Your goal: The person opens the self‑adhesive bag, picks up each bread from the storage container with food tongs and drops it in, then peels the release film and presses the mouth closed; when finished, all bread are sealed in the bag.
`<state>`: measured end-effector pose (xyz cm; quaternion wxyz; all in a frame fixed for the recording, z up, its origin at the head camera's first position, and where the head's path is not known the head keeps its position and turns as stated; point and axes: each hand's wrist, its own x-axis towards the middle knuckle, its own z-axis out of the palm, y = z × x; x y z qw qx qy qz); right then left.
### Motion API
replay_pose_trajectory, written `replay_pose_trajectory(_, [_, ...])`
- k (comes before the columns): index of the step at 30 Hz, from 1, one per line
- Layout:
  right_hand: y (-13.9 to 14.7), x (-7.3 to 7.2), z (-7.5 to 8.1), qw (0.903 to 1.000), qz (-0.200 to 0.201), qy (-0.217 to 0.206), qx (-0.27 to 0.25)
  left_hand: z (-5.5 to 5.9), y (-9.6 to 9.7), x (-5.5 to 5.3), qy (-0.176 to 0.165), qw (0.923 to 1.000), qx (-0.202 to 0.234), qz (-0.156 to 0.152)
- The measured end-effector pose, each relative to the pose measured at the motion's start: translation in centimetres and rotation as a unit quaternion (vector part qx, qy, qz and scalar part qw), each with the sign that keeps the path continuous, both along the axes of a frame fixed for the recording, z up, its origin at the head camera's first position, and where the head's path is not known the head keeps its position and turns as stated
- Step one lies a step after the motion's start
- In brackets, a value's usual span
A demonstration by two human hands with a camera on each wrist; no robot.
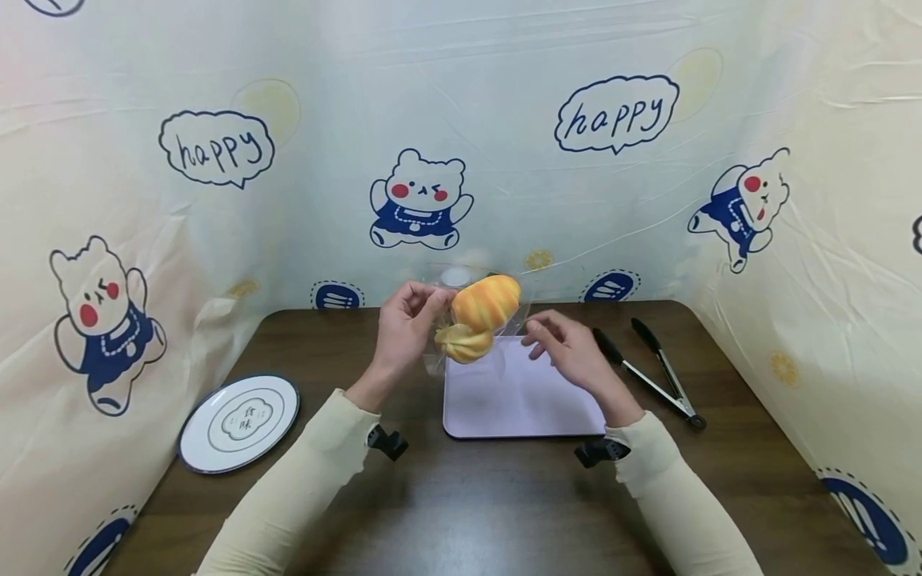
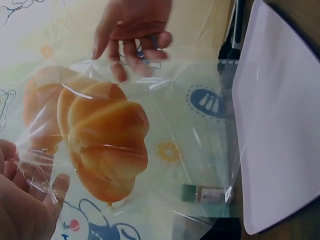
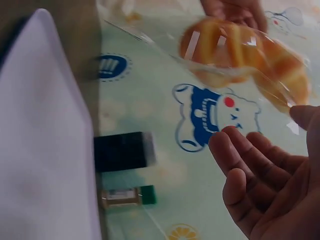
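Pale printed sheeting (image 1: 504, 48) covers the rear and both sides of the work area. A bear print (image 1: 418, 212) appears at upper centre of the frame, with tilted bear figures at left and right. "Happy" speech bubbles (image 1: 216, 150) are located at upper left and upper right. Blue oval emblems (image 1: 338, 295) and orange-slice prints (image 1: 539, 259) border the lower edge. The dark brown wood-grain tabletop (image 1: 468, 488) has rounded far corners; a soft light reflection (image 1: 471, 520) shows at lower centre.

The bare left hand (image 2: 27, 202) is cropped at the left wrist view's lower left. In the right wrist view, the pale purple rectangular tray (image 3: 45, 140) runs off-frame left; the cylindrical green-capped bottle (image 3: 129, 196), lower left, is blurred (lettering unreadable).
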<state>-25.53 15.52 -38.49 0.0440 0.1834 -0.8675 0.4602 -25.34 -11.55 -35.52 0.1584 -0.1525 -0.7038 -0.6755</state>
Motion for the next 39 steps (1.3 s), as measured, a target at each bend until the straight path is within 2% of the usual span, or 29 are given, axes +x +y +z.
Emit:
replay_pose_trajectory(6, [-1.9,0.4,-2.5,0.9953,0.057,-0.034,0.071,0.1,0.1,-0.1,-0.002,0.9994,0.023,0.025])
replay_pose_trajectory(12, [-3.4,0.3,-4.5,0.9853,0.096,-0.006,0.141,0.1,0.0,-0.4,-0.004,0.9986,0.018,0.049])
replay_pose_trajectory(16, [-4.1,0.4,-5.1,0.9828,0.111,0.000,0.148,0.2,-0.1,-0.5,-0.003,0.9979,0.023,0.061])
replay_pose_trajectory(23, [-3.7,0.3,-5.1,0.9819,0.132,0.001,0.136,0.3,-0.6,-0.6,-0.012,0.9970,0.039,0.066])
replay_pose_trajectory(29, [-1.9,-0.1,-4.6,0.9803,0.128,-0.009,0.150,0.1,-1.1,-0.7,0.014,0.9968,0.034,0.071])
replay_pose_trajectory(34, [-0.9,-0.4,-4.3,0.9789,0.125,-0.004,0.161,-0.3,-0.7,-0.7,0.028,0.9970,0.041,0.060])
replay_pose_trajectory(39, [-0.5,-0.6,-3.7,0.9815,0.112,0.001,0.156,-0.3,-0.1,-0.4,0.035,0.9959,0.077,0.033])
